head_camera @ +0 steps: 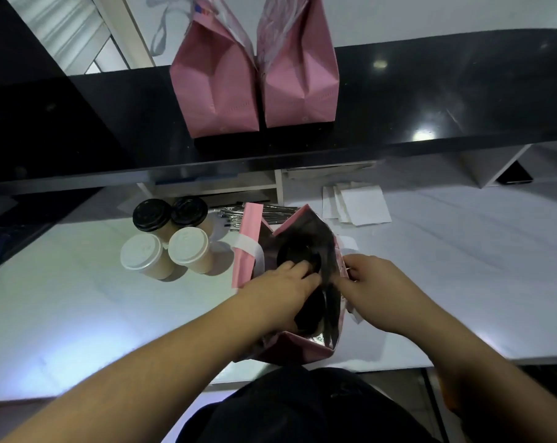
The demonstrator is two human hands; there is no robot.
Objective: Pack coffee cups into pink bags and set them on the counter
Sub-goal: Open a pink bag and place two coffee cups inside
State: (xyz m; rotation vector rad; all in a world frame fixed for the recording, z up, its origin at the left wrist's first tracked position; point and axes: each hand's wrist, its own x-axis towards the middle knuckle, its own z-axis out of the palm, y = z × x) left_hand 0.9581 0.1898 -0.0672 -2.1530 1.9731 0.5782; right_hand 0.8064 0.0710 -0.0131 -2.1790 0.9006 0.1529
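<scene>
- White worktop point(79, 314) runs under the person, with a raised black counter point(430, 100) behind it where two filled pink bags point(219, 91) and point(302, 84) stand side by side, touching.
- Open pink bag point(248, 251) stands on the worktop directly in front of the person, mouth up, its long axis running away from the body; a black-lidded cup point(294, 252) sits at its far end.
- Left hand point(280, 282) reaches down into the mouth, fingers curled at that lid; whether it grips a second dark cup below I cannot tell.
- Right hand point(369, 282) pinches the bag's right rim, holding it open.
- Four loose cups point(171, 238), two black-lidded and two white-lidded, wait just left of the bag, nearer the left hand.
- Paper napkins point(360, 206) lie beyond the bag to the right.
- Judging by this, the next pick suits the left hand while the right steadies the bag.
</scene>
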